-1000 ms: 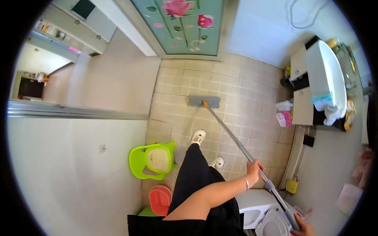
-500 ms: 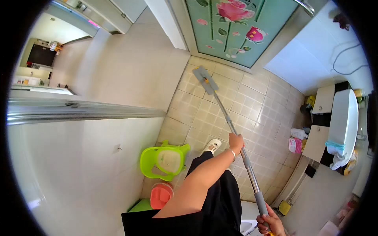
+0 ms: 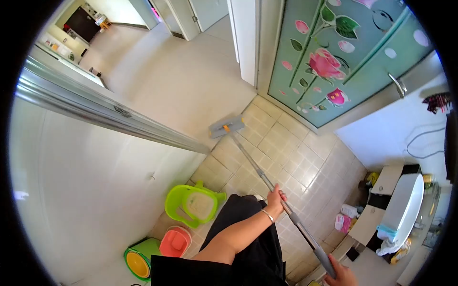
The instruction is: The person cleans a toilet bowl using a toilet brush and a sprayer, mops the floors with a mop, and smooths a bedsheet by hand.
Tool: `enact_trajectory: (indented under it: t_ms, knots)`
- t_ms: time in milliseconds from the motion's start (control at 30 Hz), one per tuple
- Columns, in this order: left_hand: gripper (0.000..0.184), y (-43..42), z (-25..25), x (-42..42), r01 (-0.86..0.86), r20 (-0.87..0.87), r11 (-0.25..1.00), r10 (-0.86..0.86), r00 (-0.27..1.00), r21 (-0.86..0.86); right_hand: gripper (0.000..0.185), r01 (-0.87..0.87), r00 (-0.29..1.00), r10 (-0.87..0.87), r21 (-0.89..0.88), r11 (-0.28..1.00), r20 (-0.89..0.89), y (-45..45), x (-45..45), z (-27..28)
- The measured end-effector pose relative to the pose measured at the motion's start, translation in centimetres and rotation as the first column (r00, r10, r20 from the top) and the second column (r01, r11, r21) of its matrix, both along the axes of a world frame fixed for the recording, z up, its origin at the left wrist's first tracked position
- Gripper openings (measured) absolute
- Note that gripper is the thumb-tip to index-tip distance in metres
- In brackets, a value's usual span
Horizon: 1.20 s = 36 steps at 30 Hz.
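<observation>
A flat mop (image 3: 260, 172) with a grey pole stretches from the lower right up to its grey rectangular head. That mop head (image 3: 235, 125) lies across the line where the tiles meet the smooth floor of the doorway. My left hand (image 3: 276, 200), with a bracelet on the wrist, is closed around the middle of the pole. Lower right, my right hand (image 3: 341, 273) wraps the grey grip at the pole's upper end; part of it is cut off by the frame edge.
Tiled floor (image 3: 281, 143) lies ahead, bordered by a flowered glass door (image 3: 315, 86). Left stand a green child's chair (image 3: 174, 202), a pink basin (image 3: 174, 243) and a green bucket (image 3: 150, 248). A sink (image 3: 405, 202) over cabinets is on the right.
The mop head has moved from the tiles beside the glass door toward the doorway threshold and turned. My view has shifted, and the green bucket shows more fully.
</observation>
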<state>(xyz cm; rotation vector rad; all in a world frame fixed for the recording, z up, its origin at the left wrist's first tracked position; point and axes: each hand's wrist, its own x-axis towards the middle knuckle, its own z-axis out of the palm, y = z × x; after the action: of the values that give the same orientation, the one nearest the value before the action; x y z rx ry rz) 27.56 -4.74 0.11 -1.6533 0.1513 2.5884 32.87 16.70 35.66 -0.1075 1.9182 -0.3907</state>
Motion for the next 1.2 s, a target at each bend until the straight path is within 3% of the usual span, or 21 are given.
enact_trajectory:
  t_ms: [33, 100, 200, 300, 433, 467, 533, 567, 600, 667, 700, 767, 833, 867, 900, 967, 1033, 1100, 1133, 1200]
  knots:
    - [0.026, -2.2, -1.5, -0.9, -0.010, -0.003, 1.000, 0.010, 1.000, -0.004, 0.061, -0.115, 0.989, 0.100, -0.134, 0.984, -0.112, -1.3, -1.6, -0.7]
    - [0.026, -6.8, -4.3, -2.3, -0.115, -0.085, 0.988, 0.124, 0.989, 0.101, 0.061, -0.163, 0.986, 0.156, -0.144, 0.976, -0.059, -4.6, -3.5, -3.7]
    - [0.029, -13.0, -5.7, -5.9, -0.023, 0.013, 0.988, 0.025, 1.000, -0.151, 0.060, -0.221, 0.975, 0.214, -0.191, 0.956, -0.061, -10.7, -7.5, -4.9]
    - [0.027, -20.3, -6.1, -11.3, -0.072, -0.026, 0.977, 0.068, 0.997, -0.199, 0.059, -0.232, 0.973, 0.226, -0.153, 0.961, -0.052, -17.3, -12.7, -6.5]
    - [0.027, -31.9, -8.4, -19.5, -0.017, 0.006, 0.954, 0.019, 1.000, -0.300, 0.060, 0.005, 1.000, -0.011, -0.265, 0.964, -0.020, -28.7, -20.1, -8.4]
    - [0.027, -35.0, -8.5, -21.4, -0.031, 0.003, 0.953, 0.034, 0.999, -0.300, 0.060, -0.010, 1.000, 0.004, -0.265, 0.964, -0.022, -31.7, -22.0, -9.1]
    - [0.035, -40.2, -8.6, -24.2, 0.100, -0.014, 0.837, -0.127, 0.992, -0.538, 0.060, 0.239, 0.966, -0.201, -0.269, 0.933, 0.161, -36.1, -24.9, -10.2]
    - [0.043, -42.4, -9.5, -26.0, 0.141, 0.050, 0.814, -0.137, 0.989, -0.563, 0.060, 0.290, 0.955, -0.253, -0.291, 0.912, 0.157, -38.0, -26.0, -10.0]
    - [0.043, -43.5, -9.5, -27.1, 0.138, 0.051, 0.818, -0.132, 0.990, -0.559, 0.060, 0.285, 0.956, -0.249, -0.287, 0.915, 0.158, -39.0, -27.3, -9.6]
    - [0.045, -44.3, -9.2, -28.3, 0.327, 0.169, 0.620, -0.301, 0.939, -0.713, 0.059, 0.266, 0.962, -0.234, -0.282, 0.922, 0.142, -38.8, -29.4, -8.2]
    - [0.047, -43.1, -7.1, -29.0, 0.253, 0.127, 0.677, -0.231, 0.965, -0.691, 0.061, 0.060, 0.998, -0.049, -0.300, 0.952, 0.045, -35.9, -29.9, -8.5]
    - [0.046, -39.6, -4.7, -29.0, 0.257, 0.089, 0.756, -0.257, 0.962, -0.602, 0.062, -0.022, 1.000, 0.019, -0.191, 0.981, -0.018, -34.5, -31.0, -3.8]
    - [0.037, -34.0, -4.8, -29.3, 0.024, 0.010, 0.967, -0.022, 1.000, -0.255, 0.064, -0.286, 0.949, 0.259, -0.144, 0.947, -0.182, -31.1, -31.9, -0.2]
    - [0.025, -32.8, -2.4, -29.7, -0.025, 0.098, 0.992, 0.037, 0.994, -0.123, 0.063, -0.238, 0.968, 0.238, 0.016, 0.971, -0.083, -31.8, -32.4, 1.7]
    - [0.020, -31.8, 0.4, -30.2, -0.115, 0.164, 0.992, 0.106, 0.981, 0.047, 0.063, -0.242, 0.967, 0.243, 0.028, 0.970, -0.074, -31.7, -33.0, 3.0]
    - [0.022, -29.7, 1.7, -31.4, -0.090, 0.181, 0.993, 0.075, 0.981, 0.073, 0.062, -0.288, 0.957, 0.291, 0.134, 0.948, -0.002, -31.1, -34.3, 4.6]
    - [0.023, -30.3, 2.0, -33.6, -0.097, 0.220, 0.993, 0.079, 0.972, 0.072, 0.061, -0.332, 0.937, 0.338, 0.072, 0.940, -0.085, -31.8, -36.4, 4.1]
    - [0.030, -32.0, 0.1, -35.5, -0.114, 0.099, 0.993, 0.114, 0.989, -0.006, 0.059, -0.377, 0.913, 0.373, 0.008, 0.926, -0.167, -33.9, -39.4, 2.6]
    - [0.038, -34.6, 0.5, -37.0, -0.081, 0.046, 0.992, 0.085, 0.995, -0.095, 0.052, -0.442, 0.885, 0.449, 0.078, 0.894, -0.121, -36.1, -41.4, 1.5]
    - [0.042, -39.4, -2.0, -40.0, -0.183, -0.082, 0.980, 0.177, 0.981, -0.071, 0.043, -0.569, 0.809, 0.583, 0.151, 0.808, -0.073, -40.9, -45.2, -0.4]
